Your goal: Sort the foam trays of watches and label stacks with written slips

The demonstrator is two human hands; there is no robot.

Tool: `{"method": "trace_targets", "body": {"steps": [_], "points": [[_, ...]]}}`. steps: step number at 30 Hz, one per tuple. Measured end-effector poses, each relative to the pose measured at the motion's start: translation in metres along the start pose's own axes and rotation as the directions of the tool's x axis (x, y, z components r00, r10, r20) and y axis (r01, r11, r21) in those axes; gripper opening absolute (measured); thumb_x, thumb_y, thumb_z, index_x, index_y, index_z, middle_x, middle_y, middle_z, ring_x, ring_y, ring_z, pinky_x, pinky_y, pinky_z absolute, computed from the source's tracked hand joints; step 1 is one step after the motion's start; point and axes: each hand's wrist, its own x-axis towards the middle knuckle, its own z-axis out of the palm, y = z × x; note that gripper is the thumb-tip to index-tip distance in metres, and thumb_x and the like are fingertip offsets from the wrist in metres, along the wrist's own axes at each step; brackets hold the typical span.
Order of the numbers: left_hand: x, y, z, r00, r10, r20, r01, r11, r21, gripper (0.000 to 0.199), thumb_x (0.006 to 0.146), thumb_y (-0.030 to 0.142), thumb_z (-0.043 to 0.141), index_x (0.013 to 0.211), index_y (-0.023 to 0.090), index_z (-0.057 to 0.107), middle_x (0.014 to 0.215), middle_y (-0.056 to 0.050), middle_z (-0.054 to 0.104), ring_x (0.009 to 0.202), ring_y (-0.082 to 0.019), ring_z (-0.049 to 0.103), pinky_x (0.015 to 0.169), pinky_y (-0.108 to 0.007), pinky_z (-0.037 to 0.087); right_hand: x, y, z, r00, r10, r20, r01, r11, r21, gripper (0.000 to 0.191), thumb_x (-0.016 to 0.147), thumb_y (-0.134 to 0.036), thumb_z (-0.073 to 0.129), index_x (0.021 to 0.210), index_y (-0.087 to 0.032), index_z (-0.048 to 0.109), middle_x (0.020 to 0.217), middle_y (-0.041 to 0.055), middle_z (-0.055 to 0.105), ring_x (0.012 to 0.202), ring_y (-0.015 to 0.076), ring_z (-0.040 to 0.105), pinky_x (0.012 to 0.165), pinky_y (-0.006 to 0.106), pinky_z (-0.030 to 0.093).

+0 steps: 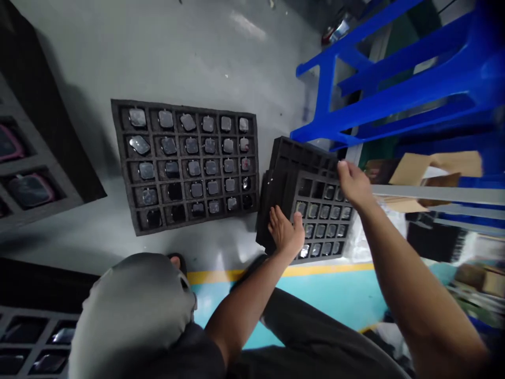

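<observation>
Two hands, both on one tray. The right hand (pixel 353 181) grips the held tray (pixel 311 199) at its far right corner, fingers curled over the edge; the left hand (pixel 286 231) is open, fingers stretched out, laid against the tray's left side. Roughly fifteen watches can be made out in this tray, and two bare cells at its far left corner; the hands cover other cells.

Beside and under it lies at least one dark tray (pixel 303 152) with empty cells. On the floor (pixel 205 47), to the left, rests the middle tray (pixel 202 156): thirty cells, six by five, most showing a watch (pixel 193 168), a few near ones too dark to tell. Two more trays are cut off at the picture's left side: the upper tray (pixel 73 189) has two watches mostly in view, the lower tray (pixel 42 330) four cells, its right part hidden by a knee (pixel 134 310).

A blue stool (pixel 386 105) crowds the far right, close to the dark tray. Past the right forearm stand an open carton (pixel 414 168) and a clear bag (pixel 361 237).
</observation>
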Motion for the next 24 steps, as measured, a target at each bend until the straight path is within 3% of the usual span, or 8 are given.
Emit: {"method": "trace_targets", "body": {"steps": [3,8,12,15,17,19,21,24], "points": [[0.003,-0.005,0.005,0.997,0.056,-0.059,-0.053,0.998,0.037,0.079,0.097,0.053,0.04,0.161,0.008,0.026,0.169,-0.017,0.022,0.159,-0.028,0.019,0.133,-0.048,0.018,0.0,-0.051,0.004,0.983,-0.178,0.043,0.175,0.982,0.065,0.055,0.108,-0.039,0.038,0.15,-0.006,0.052,0.152,0.0191,0.05,0.146,0.0228,0.045,0.126,0.036,0.029],[0.0,-0.015,0.008,0.971,0.215,-0.105,-0.213,0.977,0.034,0.075,0.097,0.049,0.046,0.16,0.009,0.031,0.167,-0.017,0.028,0.157,-0.03,0.025,0.132,-0.051,0.023,0.018,-0.144,0.031,0.915,-0.383,0.13,0.353,0.913,0.203,0.068,0.107,-0.043,0.046,0.158,0.001,0.036,0.157,0.0257,0.039,0.151,0.0324,0.036,0.126,0.043,0.025],[0.0,-0.023,-0.022,0.85,0.469,-0.241,-0.454,0.883,0.118,0.056,0.097,0.046,0.049,0.148,0.023,0.049,0.148,-0.011,0.055,0.134,-0.027,0.057,0.121,-0.042,0.045,0.032,-0.227,0.063,0.886,-0.425,0.186,0.34,0.867,0.365,0.077,0.104,-0.045,0.05,0.158,0.007,0.03,0.157,0.0329,0.033,0.152,0.0357,0.031,0.125,0.044,0.023],[0.0,-0.013,-0.077,0.675,0.567,-0.471,-0.497,0.822,0.278,0.043,0.099,0.039,0.049,0.137,0.022,0.057,0.133,-0.01,0.065,0.114,-0.024,0.066,0.111,-0.039,0.052,0.026,-0.276,0.084,0.907,-0.369,0.203,0.267,0.877,0.398,0.08,0.102,-0.045,0.053,0.157,0.008,0.03,0.155,0.0366,0.031,0.152,0.0373,0.03,0.122,0.049,0.026],[-0.004,0.004,-0.126,0.517,0.595,-0.616,-0.454,0.8,0.391,0.04,0.1,0.034,0.047,0.136,0.018,0.056,0.131,-0.012,0.065,0.116,-0.023,0.065,0.111,-0.038,0.051,0.015,-0.296,0.099,0.915,-0.35,0.199,0.253,0.884,0.394,0.082,0.1,-0.045,0.056,0.159,0.005,0.029,0.157,0.0379,0.026,0.153,0.0391,0.025,0.121,0.056,0.023],[-0.011,0.022,-0.18,0.403,0.622,-0.672,-0.364,0.782,0.506,0.041,0.101,0.031,0.045,0.138,0.017,0.054,0.136,-0.013,0.061,0.12,-0.023,0.063,0.112,-0.036,0.05,0.0,-0.306,0.115,0.911,-0.359,0.201,0.268,0.888,0.373,0.082,0.098,-0.042,0.059,0.161,0.001,0.028,0.161,0.0361,0.021,0.155,0.0401,0.019,0.121,0.062,0.018],[-0.021,0.033,-0.233,0.399,0.665,-0.631,-0.231,0.739,0.633,0.043,0.101,0.027,0.043,0.142,0.016,0.051,0.145,-0.013,0.055,0.125,-0.025,0.06,0.111,-0.037,0.05,-0.014,-0.308,0.131,0.897,-0.382,0.222,0.289,0.888,0.358,0.082,0.096,-0.038,0.061,0.162,-0.003,0.028,0.164,0.032,0.019,0.157,0.0399,0.015,0.122,0.066,0.015],[-0.054,0.027,-0.298,0.555,0.69,-0.464,-0.018,0.568,0.823,0.048,0.098,0.02,0.041,0.144,0.014,0.051,0.147,-0.016,0.052,0.125,-0.029,0.06,0.106,-0.042,0.051,-0.028,-0.306,0.158,0.878,-0.422,0.223,0.328,0.873,0.36,0.082,0.094,-0.038,0.057,0.162,-0.002,0.029,0.165,0.0316,0.017,0.158,0.0421,0.009,0.122,0.07,0.012]]}}
